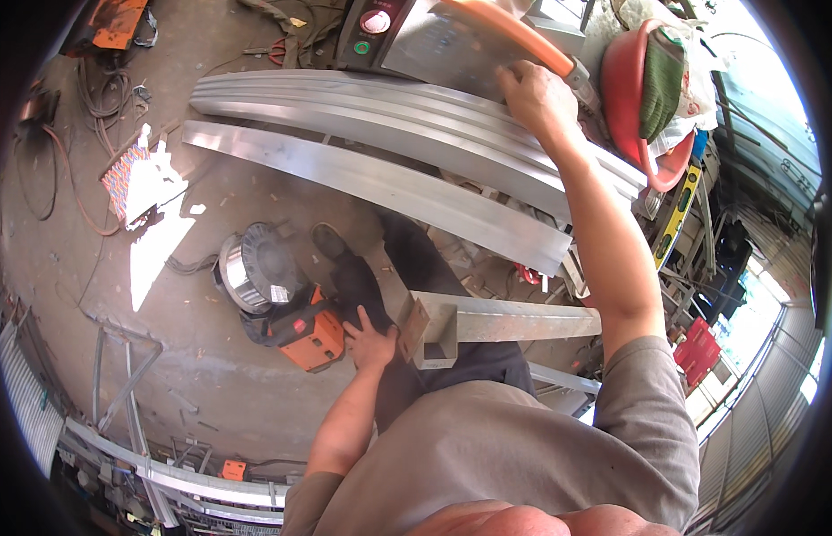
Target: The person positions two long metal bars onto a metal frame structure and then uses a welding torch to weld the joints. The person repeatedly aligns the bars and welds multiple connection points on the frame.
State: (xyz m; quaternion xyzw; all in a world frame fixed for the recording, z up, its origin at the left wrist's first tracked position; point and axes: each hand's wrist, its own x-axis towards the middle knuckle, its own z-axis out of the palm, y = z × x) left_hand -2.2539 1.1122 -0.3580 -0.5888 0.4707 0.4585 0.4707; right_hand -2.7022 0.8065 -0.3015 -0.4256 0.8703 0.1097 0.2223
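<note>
My left hand point(371, 341) rests with spread fingers on my dark trouser leg point(358, 286), beside an orange and black machine point(313, 335). My right hand point(539, 100) is stretched forward over the bundle of long silver metal profiles point(380, 125). Its fingers are curled at the edge of a flat metal plate point(461, 49), just under a curved orange handle or tube point(519, 36). What those fingers hold, if anything, is hidden. One separate metal profile point(371, 183) lies nearer to me, parallel to the bundle. A square metal tube point(523, 317) lies across close to my body.
A control panel point(369, 31) with a red knob and green button stands ahead. A red basin point(626, 89) with a green glove point(662, 85) is at the right, near a yellow spirit level point(680, 214). A round metal reel point(260, 268) and cables point(103, 107) lie left.
</note>
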